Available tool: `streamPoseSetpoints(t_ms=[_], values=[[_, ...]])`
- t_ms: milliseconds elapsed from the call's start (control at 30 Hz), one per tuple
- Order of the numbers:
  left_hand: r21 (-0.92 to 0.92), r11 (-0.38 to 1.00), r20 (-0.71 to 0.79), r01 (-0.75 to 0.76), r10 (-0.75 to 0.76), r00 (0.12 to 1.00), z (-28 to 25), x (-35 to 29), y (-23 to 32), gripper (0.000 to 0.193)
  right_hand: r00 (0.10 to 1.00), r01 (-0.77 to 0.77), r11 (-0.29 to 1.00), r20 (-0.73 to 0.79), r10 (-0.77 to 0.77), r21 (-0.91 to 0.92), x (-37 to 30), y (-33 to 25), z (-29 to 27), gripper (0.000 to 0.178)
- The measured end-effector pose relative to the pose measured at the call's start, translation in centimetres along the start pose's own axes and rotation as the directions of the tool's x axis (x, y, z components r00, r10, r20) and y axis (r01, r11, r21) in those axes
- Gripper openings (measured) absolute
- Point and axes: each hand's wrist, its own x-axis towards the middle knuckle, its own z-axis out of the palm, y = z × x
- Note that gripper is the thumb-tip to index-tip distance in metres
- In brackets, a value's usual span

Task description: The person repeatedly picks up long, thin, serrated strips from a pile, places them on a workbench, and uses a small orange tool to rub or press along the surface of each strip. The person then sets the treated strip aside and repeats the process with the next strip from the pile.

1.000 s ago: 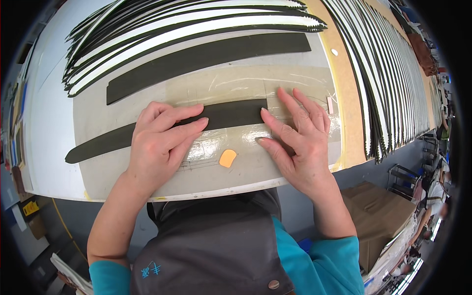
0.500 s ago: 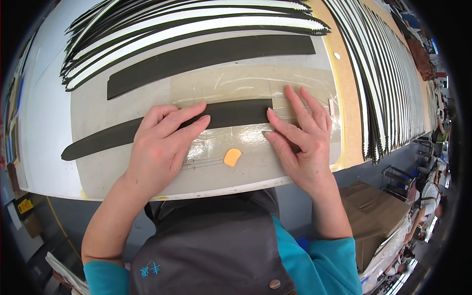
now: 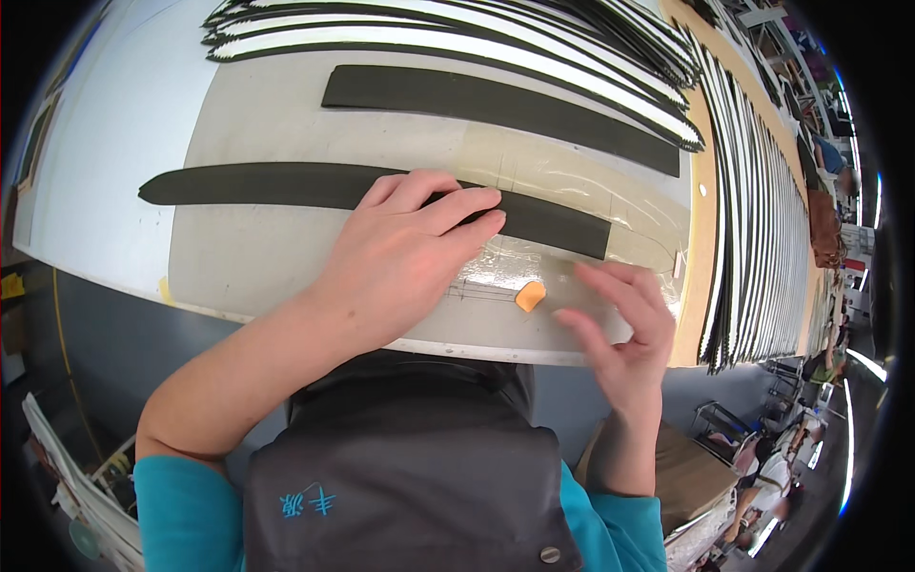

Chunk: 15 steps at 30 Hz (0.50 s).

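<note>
My left hand point(image 3: 405, 248) lies flat, fingers together, on a long black strip point(image 3: 276, 186) that stretches across the grey work mat point(image 3: 257, 124). A clear plastic film point(image 3: 562, 181) covers the mat under the strip's right end. My right hand point(image 3: 620, 329) hovers at the table's near edge with fingers spread, close to a small orange scraper point(image 3: 530, 296) lying on the film, and holds nothing. A second black strip point(image 3: 496, 105) lies further back on the mat.
Many black-and-white curved strips point(image 3: 457, 29) are stacked at the back and along the right side point(image 3: 753, 191) of the white table point(image 3: 105, 143). A brown cardboard box point(image 3: 686, 467) sits on the floor at lower right. People stand far right.
My view has swung right. My right hand has lifted off the strip and drawn back toward the near edge by the orange scraper. My left hand stays pressed on the strip.
</note>
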Motion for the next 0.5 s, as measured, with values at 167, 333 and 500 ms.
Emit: streamPoseSetpoints(t_ms=[167,333,500], values=[[0.027,0.999,-0.026,-0.029,0.029,0.999,0.3,-0.1,-0.1,0.035,0.990,-0.068,0.996,0.122,0.074,-0.050,1.5,-2.5,1.8,0.037],[-0.016,1.000,-0.046,-0.023,0.023,0.999,0.7,-0.3,-0.2,0.034,0.968,-0.130,0.991,0.212,0.133,-0.028,2.2,-3.0,1.6,0.027],[-0.044,0.999,-0.067,-0.014,0.011,0.998,0.7,-0.4,-0.3,0.034,0.943,-0.320,0.922,0.164,0.288,0.220,5.2,-2.4,2.1,0.016]])
